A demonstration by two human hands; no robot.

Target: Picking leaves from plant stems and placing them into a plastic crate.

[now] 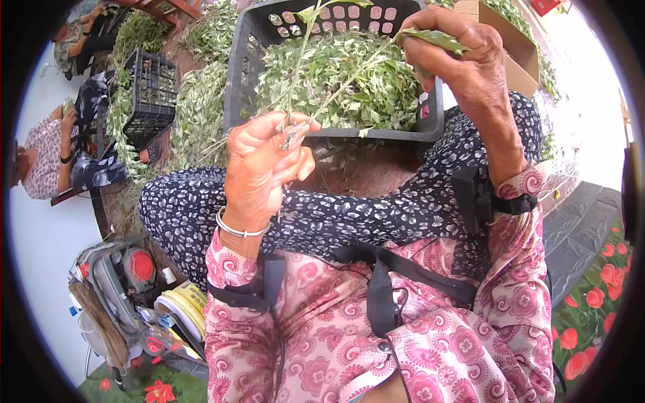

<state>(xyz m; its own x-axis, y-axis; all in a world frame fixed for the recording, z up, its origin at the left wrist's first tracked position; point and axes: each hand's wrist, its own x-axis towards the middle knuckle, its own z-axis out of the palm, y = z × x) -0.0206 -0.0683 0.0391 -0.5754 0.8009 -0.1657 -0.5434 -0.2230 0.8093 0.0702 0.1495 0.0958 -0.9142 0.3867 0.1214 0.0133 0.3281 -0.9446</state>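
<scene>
My left hand (259, 168), with a silver bracelet at the wrist, pinches a thin leafy plant stem (299, 64) between thumb and fingers. Another branch slants from that grip up toward my right hand (474, 74). Thumb and forefinger of the right hand are closed on a green leaf (437, 40) at the branch's end. Both hands are above the near side of a black plastic crate (336, 133) with slotted walls. Loose green leaves (349, 77) fill much of it. My legs, in dark patterned trousers, bend around the crate's near side.
Cut leafy branches (201, 94) lie left of the crate, by a second black crate (151, 101). A person (47, 148) sits beyond it, another farther back. A cardboard box (514, 57) stands at right. A grey machine (114, 269) and a yellow bucket (185, 302) stand lower left.
</scene>
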